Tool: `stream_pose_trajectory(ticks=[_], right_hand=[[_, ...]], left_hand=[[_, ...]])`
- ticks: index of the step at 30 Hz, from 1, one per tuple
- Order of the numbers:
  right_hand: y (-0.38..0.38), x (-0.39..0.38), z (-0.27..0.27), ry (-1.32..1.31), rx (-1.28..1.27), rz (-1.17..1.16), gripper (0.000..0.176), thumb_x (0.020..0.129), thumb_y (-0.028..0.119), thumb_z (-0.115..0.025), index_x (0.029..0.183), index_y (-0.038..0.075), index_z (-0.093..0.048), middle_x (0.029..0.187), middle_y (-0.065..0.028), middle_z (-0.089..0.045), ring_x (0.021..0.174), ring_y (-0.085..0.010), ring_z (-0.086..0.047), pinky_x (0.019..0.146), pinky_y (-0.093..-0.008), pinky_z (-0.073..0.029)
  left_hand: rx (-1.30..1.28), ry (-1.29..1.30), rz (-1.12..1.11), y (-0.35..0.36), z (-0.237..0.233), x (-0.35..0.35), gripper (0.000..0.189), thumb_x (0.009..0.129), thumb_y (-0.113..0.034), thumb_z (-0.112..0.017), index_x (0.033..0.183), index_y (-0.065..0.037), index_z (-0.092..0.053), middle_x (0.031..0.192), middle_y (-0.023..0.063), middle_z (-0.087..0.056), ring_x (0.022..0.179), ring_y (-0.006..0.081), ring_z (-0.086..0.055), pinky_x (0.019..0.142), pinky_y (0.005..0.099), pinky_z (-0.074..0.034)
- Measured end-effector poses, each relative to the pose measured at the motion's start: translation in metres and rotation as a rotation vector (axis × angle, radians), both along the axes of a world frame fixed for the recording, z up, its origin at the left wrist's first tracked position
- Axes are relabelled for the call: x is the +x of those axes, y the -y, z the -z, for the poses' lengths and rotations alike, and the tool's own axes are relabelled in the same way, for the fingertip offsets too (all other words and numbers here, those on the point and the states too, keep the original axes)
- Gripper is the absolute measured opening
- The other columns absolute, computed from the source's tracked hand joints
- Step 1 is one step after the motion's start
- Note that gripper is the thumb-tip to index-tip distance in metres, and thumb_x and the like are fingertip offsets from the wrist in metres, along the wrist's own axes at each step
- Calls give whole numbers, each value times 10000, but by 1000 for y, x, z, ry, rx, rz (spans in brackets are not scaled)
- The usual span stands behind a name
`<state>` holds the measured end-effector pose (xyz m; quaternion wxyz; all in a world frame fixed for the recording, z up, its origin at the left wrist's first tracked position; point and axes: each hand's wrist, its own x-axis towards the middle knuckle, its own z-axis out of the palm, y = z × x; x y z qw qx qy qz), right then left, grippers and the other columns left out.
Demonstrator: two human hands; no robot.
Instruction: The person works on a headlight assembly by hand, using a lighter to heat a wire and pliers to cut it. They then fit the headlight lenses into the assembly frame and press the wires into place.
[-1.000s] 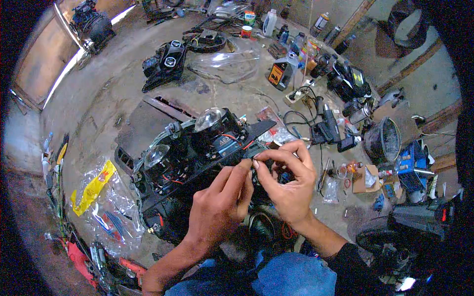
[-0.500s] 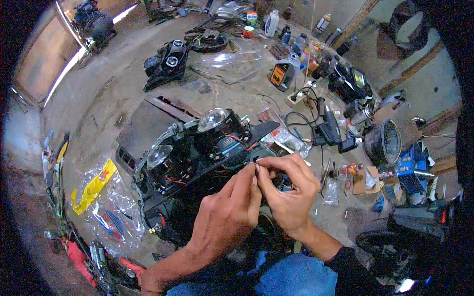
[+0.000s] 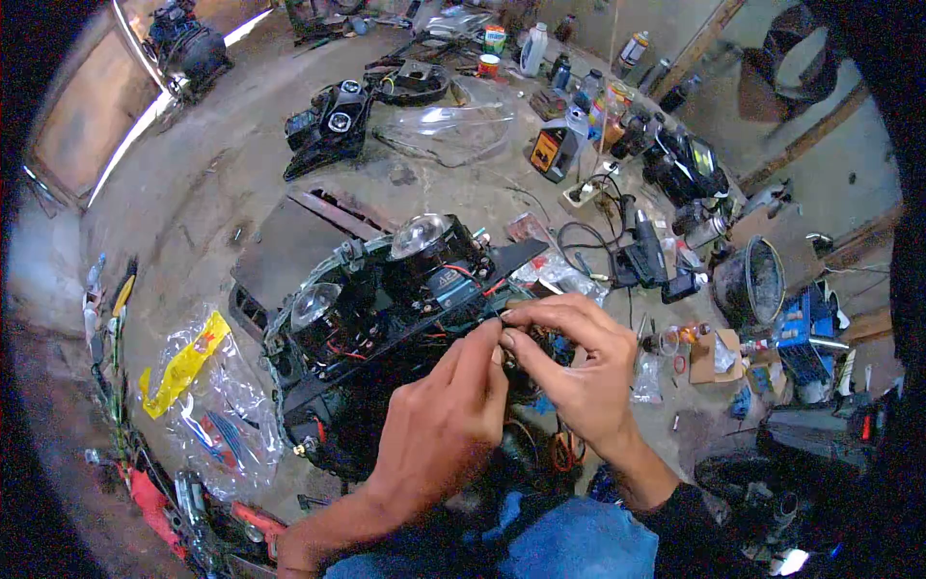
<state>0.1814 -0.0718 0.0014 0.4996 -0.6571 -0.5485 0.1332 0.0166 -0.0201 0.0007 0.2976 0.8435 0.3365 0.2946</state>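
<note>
A black headlight assembly (image 3: pixel 415 299) with two round clear lenses and thin red and blue wires lies on the floor in front of me. My left hand (image 3: pixel 439 415) is at its near right edge, thumb and fingers pinched together. Facing it, my right hand (image 3: pixel 579 367) has its thumb and index finger close together, the tips nearly meeting those of my left hand. Something small and dark shows between the fingertips, too small to make out. Orange scissor-like handles (image 3: pixel 566 450) show below my right hand.
Left of the assembly lies a clear plastic bag with a yellow strip (image 3: pixel 183 372). A heat gun (image 3: pixel 644 253), a power strip (image 3: pixel 585 193), a bucket (image 3: pixel 749 280) and a blue crate (image 3: pixel 805 333) are at the right. Bottles and a second black headlight unit (image 3: pixel 333 125) stand farther back.
My right hand has shifted slightly right and down, its fingertips a little farther apart. The orange handles have come into view below it. My left hand has hardly moved.
</note>
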Motion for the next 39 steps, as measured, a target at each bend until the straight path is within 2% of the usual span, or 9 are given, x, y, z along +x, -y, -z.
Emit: stream_pose_trajectory(ticks=[5, 8, 14, 17, 23, 26, 33, 36, 39], right_hand=[[-3, 6, -5, -50, -81, -29, 163, 835, 29, -863, 990, 4, -822, 980, -104, -796, 921, -197, -741, 847, -326, -569], [-6, 9, -9, -152, -186, -31, 155, 846, 42, -861, 989, 0, -818, 980, -100, -794, 934, -188, -736, 862, -323, -561], [-5, 10, -10, -190, -226, -35, 159, 866, 70, -859, 999, -4, -815, 992, -97, -789, 937, -185, -728, 871, -314, -548], [-6, 12, -7, -152, -178, -45, 159, 867, 70, -859, 1001, -5, -814, 994, -97, -789, 940, -184, -728, 879, -318, -548], [-9, 18, -7, -190, -193, -102, 156, 863, 66, -856, 999, 0, -816, 1000, -106, -789, 965, -193, -730, 897, -332, -550], [-13, 26, 1, -100, -124, -154, 169, 871, 107, -857, 1003, 10, -820, 965, -101, -784, 902, -196, -736, 825, -322, -560], [-18, 36, -1, -55, -119, -244, 181, 875, 119, -851, 1002, 0, -803, 967, -102, -769, 916, -201, -730, 836, -335, -556], [-20, 39, -3, -58, -144, -262, 189, 874, 130, -850, 1003, 2, -799, 958, -100, -761, 907, -193, -722, 837, -337, -551], [-21, 40, -7, -83, -184, -289, 185, 873, 126, -845, 1004, 5, -800, 936, -94, -749, 880, -186, -708, 825, -336, -545]], left_hand=[[-74, -30, 13, -5, -1, -3, 387, 985, -84, -660, 1363, -111, -587, 1011, 127, -700, 767, 365, -720, 596, 452, -598], [-106, -25, 38, -10, -5, -5, 382, 981, -92, -667, 1354, -116, -591, 1017, 130, -700, 801, 375, -727, 617, 471, -596], [-193, 76, 51, -15, -2, -7, 358, 957, -43, -702, 1303, -95, -629, 987, 152, -704, 833, 381, -736, 673, 461, -590], [-258, 135, -43, -13, -9, -3, 263, 972, -15, -690, 1231, -58, -706, 1009, 163, -767, 869, 291, -775, 775, 375, -600], [-141, 207, -149, -7, 0, 10, 182, 973, -36, -722, 1154, -53, -712, 1003, 141, -747, 899, 328, -758, 799, 396, -596], [-111, 218, -163, -2, 2, 13, 195, 977, -30, -713, 1169, -57, -700, 1022, 150, -726, 928, 328, -749, 790, 394, -591], [-116, 199, -152, -2, 7, 14, 183, 986, -46, -714, 1165, -47, -675, 1037, 147, -728, 887, 302, -746, 779, 379, -587], [-138, 234, -112, -5, 13, 15, 207, 987, -36, -698, 1182, -54, -633, 1064, 158, -693, 862, 363, -732, 696, 420, -586], [-181, 264, -172, -3, 12, 18, 160, 991, -56, -717, 1147, -51, -678, 1010, 136, -736, 841, 237, -737, 752, 346, -574]])
